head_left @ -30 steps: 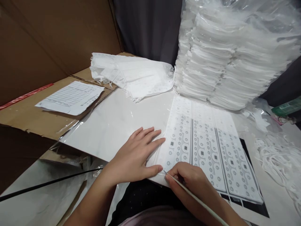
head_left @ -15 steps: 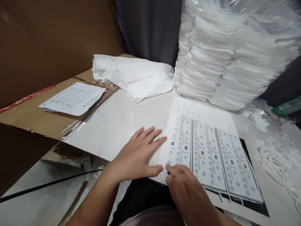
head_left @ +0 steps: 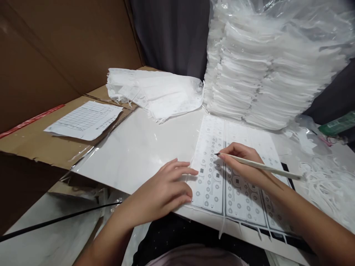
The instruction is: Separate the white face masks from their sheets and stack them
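A white sheet (head_left: 208, 188), printed or cut with grey circles, small dark squares and curved outlines, lies flat before me. My left hand (head_left: 166, 184) rests at its near left edge, with fingers spread and slightly bent. Over the middle of the sheet, my right hand (head_left: 246, 162) grips a slim pale tool (head_left: 266, 169) with a dark pointed tip, held like a pencil. Its tip is close to the circles; whether it touches is unclear. Thin white strips (head_left: 222, 227) hang from the sheet's near edge. A dark board (head_left: 288, 173) shows partly beneath the sheet.
Tall bagged stacks of white sheets (head_left: 244, 81) stand behind. A fanned pile of white sheets (head_left: 166, 92) lies at back left, near a gridded paper (head_left: 85, 120) on cardboard (head_left: 33, 147). Tangled white strips (head_left: 327, 184) lie at right; a green item (head_left: 337, 123) is beyond.
My right hand has moved from the sheet's near left corner up and right over its middle, and the slim tool now shows plainly. A white strip at the near edge is newly visible.
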Tool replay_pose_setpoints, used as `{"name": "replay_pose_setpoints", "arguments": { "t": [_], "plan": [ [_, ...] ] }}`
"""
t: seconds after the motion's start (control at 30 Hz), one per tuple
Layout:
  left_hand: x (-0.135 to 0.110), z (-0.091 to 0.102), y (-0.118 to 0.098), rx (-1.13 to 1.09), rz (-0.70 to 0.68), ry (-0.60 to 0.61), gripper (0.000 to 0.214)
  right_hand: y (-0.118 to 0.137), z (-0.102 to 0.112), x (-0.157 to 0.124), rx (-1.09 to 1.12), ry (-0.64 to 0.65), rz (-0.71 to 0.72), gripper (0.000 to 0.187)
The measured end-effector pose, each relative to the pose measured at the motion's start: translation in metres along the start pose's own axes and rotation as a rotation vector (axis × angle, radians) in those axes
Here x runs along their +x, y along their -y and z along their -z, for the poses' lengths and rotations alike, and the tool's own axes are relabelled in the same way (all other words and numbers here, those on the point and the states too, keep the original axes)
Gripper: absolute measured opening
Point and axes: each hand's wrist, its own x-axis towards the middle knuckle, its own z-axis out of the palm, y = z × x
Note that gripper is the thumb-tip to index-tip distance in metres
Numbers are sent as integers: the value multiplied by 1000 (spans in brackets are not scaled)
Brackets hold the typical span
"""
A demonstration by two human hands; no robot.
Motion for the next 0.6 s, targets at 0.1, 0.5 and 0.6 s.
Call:
{"name": "replay_pose_setpoints", "arguments": {
  "t": [0.1,0.5,0.6],
  "plan": [
    [5,-2,-9,32,-43,28,13,-6,-10,22,104,12,5,17],
    [12,-15,-32,389,-76,-31,15,-27,-29,60,393,-92,-47,26],
    [14,-21,-37,473,-56,-18,14,-29,-28,57,377,-82,-22,25]
  ]
}}
